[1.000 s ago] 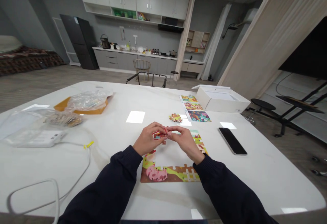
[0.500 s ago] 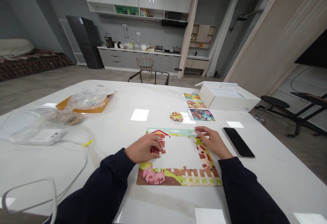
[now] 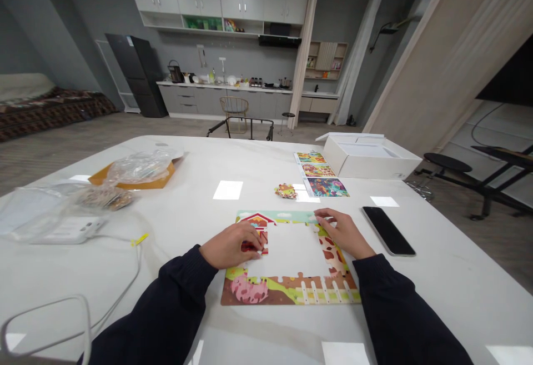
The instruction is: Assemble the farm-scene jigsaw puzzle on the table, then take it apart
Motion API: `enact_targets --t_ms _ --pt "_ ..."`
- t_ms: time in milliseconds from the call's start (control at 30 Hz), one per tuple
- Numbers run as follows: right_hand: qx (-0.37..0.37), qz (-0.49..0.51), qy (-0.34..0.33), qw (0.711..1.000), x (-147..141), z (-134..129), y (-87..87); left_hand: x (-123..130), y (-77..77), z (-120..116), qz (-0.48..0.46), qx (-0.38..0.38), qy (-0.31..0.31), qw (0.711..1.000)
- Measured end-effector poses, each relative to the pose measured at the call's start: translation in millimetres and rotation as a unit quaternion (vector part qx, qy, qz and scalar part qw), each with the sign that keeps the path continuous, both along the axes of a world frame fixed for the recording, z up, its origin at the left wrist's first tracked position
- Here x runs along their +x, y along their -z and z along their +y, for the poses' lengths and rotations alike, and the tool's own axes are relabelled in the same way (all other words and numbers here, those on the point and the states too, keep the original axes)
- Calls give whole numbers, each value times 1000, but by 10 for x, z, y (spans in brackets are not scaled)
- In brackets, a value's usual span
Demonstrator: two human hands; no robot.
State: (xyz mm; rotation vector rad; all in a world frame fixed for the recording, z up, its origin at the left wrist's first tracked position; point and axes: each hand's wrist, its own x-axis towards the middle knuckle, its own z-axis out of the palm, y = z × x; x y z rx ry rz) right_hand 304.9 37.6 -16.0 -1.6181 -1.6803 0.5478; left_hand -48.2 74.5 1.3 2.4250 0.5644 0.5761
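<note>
A farm-scene jigsaw puzzle (image 3: 287, 297) lies flat on the table, its border joined and its middle showing bare tabletop. My left hand (image 3: 231, 245) is over the puzzle's left side, fingers curled down in a pinch on a red puzzle piece (image 3: 265, 238) by the barn picture. Part of that piece is hidden under the fingers. At the upper right corner, my right hand (image 3: 342, 230) touches the puzzle's edge with fingertips, thumb and fingers a little apart and nothing held. Beyond the puzzle sits a small heap of loose puzzle pieces (image 3: 286, 190).
A phone (image 3: 389, 230) lies to the right. Picture sheets (image 3: 323, 173) and a white box (image 3: 370, 156) stand at the back right. On the left are an orange tray with plastic wrap (image 3: 137, 169), bagged pieces (image 3: 106, 197), a white power adapter (image 3: 73, 230) and a cable (image 3: 120, 294).
My left hand has shifted very slightly at the barn area. My right hand stays at the upper right corner. The whole view has moved a little.
</note>
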Motion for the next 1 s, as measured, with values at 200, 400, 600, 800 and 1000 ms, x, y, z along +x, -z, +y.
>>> enact_targets --t_ms 200,400,600,800,1000 --pt "-4 -10 0 1000 -16 -10 -24 -14 -45 -2 8 -17 6 1000" --pt "-20 -11 9 1000 -29 -15 -39 -26 -62 3 4 -28 12 1000" --pt "-15 -19 3 1000 -30 -15 -33 -38 -53 7 -4 -34 12 999" --pt "-19 -16 6 1000 -29 -15 -40 -32 -54 13 -22 -30 15 999" --pt "-14 -9 5 1000 -36 -16 -40 -24 -58 5 -9 -32 10 999"
